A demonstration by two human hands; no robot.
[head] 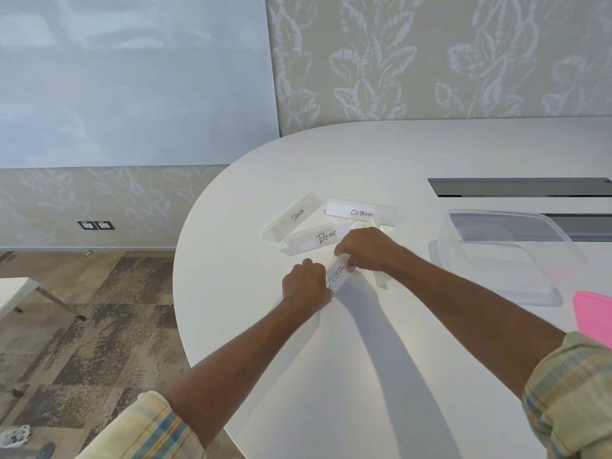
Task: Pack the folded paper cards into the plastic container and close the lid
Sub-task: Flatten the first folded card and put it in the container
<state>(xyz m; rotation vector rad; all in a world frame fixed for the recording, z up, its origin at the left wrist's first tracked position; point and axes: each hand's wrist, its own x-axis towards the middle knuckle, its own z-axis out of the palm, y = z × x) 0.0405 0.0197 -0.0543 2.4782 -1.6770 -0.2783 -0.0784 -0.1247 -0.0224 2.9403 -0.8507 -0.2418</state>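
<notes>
Paper ZEBRA card (337,277), pinched by left hand (306,286), right hand (366,248)

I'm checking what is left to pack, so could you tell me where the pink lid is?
In the head view, the pink lid lies at the table's right edge, just in front of the clear container, partly cut off by the frame.
</notes>
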